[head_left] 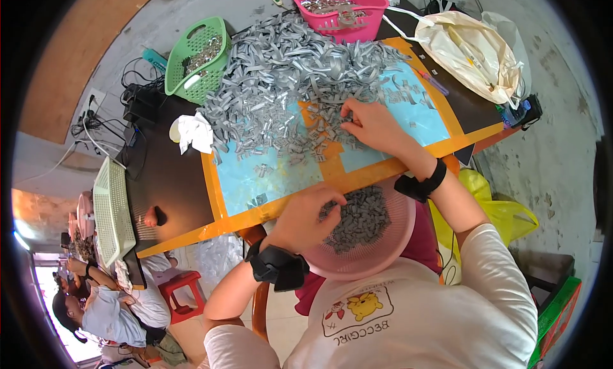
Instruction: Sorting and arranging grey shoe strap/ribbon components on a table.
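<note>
A large heap of small grey strip-like pieces (281, 56) covers much of the blue sheet (268, 187) on the table. My right hand (373, 125) is at the heap's near right side, fingers curled in a pinch among the pieces; anything between its fingertips is too small to make out. Over the left rim of a pink mesh basket (399, 235) at my lap is my left hand (305, 219), its fingers bent and closed, with their contents hidden. Inside that basket lie many small dark grey pieces (364, 219). Both wrists wear black bands.
Behind the heap stand a green basket (175, 72) and a bright pink basket (373, 27), both with shiny metal pieces. Orange tape (408, 165) edges the sheet. A cream bag (440, 30) sits far right; a crumpled tissue (195, 133) lies left. Another person (115, 318) sits lower left.
</note>
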A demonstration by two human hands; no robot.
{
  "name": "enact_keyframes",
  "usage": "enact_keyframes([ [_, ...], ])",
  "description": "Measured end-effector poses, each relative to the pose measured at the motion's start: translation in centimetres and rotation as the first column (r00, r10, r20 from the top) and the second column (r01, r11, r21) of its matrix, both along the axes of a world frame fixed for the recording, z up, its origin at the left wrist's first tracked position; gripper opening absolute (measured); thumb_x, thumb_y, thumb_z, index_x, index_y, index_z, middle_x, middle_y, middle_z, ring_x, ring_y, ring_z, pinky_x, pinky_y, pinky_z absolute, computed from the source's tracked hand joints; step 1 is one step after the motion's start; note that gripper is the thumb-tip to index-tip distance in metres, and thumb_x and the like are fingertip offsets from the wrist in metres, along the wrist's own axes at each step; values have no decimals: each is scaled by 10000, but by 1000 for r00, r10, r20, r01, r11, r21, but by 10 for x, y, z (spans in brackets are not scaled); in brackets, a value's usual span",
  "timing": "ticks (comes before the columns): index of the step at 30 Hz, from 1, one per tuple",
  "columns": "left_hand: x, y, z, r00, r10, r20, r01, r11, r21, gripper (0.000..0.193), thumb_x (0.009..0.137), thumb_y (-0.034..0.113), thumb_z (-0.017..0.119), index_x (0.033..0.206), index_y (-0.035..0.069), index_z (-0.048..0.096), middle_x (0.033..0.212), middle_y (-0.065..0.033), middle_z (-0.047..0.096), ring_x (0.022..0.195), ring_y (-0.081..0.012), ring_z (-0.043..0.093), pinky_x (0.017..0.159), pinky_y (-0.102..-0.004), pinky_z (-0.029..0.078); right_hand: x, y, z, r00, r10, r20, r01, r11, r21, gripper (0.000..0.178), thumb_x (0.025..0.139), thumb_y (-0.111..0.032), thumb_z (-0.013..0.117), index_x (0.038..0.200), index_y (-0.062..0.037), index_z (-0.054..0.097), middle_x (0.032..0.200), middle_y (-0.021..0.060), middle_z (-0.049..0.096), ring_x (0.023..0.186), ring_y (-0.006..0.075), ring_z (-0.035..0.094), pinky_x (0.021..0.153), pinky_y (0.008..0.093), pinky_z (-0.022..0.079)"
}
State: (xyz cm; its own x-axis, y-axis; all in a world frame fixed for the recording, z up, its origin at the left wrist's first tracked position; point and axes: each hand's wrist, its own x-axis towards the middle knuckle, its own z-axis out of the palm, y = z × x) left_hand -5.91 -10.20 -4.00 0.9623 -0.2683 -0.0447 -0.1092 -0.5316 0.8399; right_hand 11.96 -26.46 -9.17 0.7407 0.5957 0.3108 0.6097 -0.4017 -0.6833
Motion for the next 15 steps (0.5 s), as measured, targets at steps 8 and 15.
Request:
enact_keyframes([
  [8, 84, 34, 14, 977, 73, 198, -144, 917, 373, 156, 784, 102, 641, 922, 37, 676, 805, -131, 638, 737, -260, 643, 669, -335, 512, 3, 3, 5, 999, -5, 48, 10, 994, -104, 192, 753, -158, 663, 880, -49, 569, 757, 104, 581, 741, 257, 581, 631, 369, 448],
  [15, 144, 29, -14, 960, 67, 271, -156, 935, 319, 253, 760, 146, 665, 1007, 89, 654, 901, -182, 601, 853, -354, 598, 753, -417, 485, 12, -1, 14, 994, 106, -4, -106, 992, -74, 122, 756, -119, 644, 837, -51, 583, 692, 77, 595, 589, 229, 565, 559, 348, 449],
])
